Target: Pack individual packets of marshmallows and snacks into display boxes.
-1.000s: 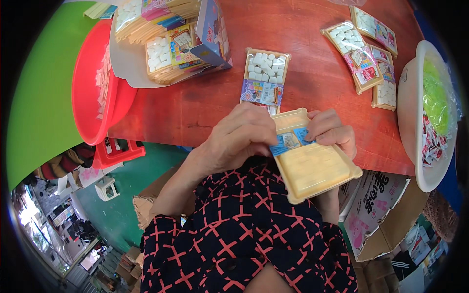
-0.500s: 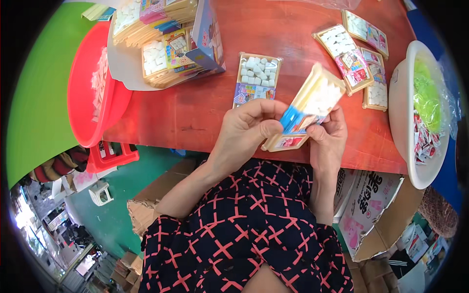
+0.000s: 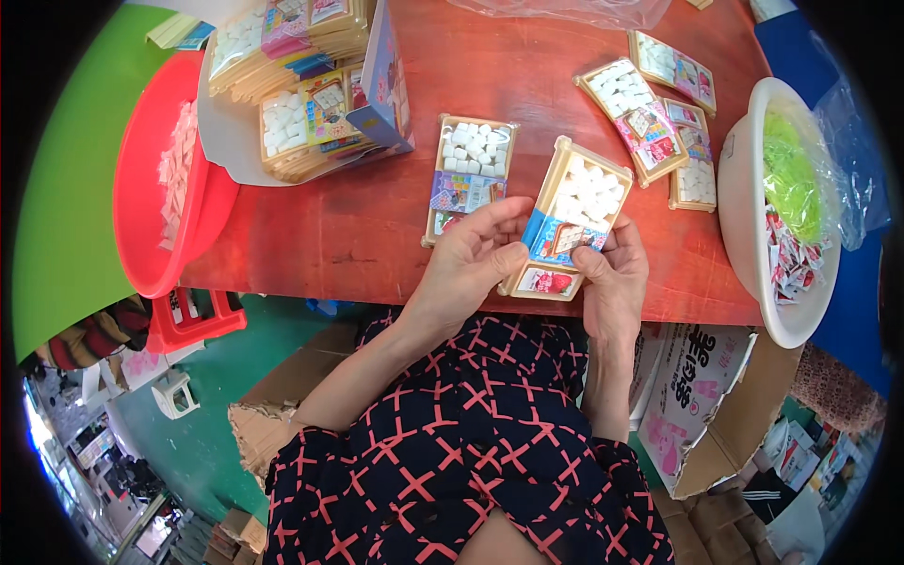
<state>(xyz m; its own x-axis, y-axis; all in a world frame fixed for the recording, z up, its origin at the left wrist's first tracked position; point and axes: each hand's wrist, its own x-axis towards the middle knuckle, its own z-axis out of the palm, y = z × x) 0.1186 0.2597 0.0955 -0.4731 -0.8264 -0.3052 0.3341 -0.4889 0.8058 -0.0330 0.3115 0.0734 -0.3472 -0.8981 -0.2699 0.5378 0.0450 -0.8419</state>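
Note:
Both hands hold a shallow tan tray pack (image 3: 572, 217) filled with small white pieces and coloured cards, face up over the near edge of the red table (image 3: 358, 226). My left hand (image 3: 471, 259) grips its left lower side, thumb on the blue card. My right hand (image 3: 614, 278) grips its right lower side. A second filled tray pack (image 3: 468, 174) lies flat on the table just left of the held one.
A stack of filled tray packs (image 3: 301, 85) sits at the far left on white paper. More packs (image 3: 659, 113) lie at the far right. A red basin (image 3: 165, 188) holds white pieces. A white bowl (image 3: 753, 254) holds green and red items. Cardboard boxes (image 3: 697, 405) stand below the table.
The held tray went from bottom-up a second ago, through tilted on edge, to face up now, and it has moved closer to the table.

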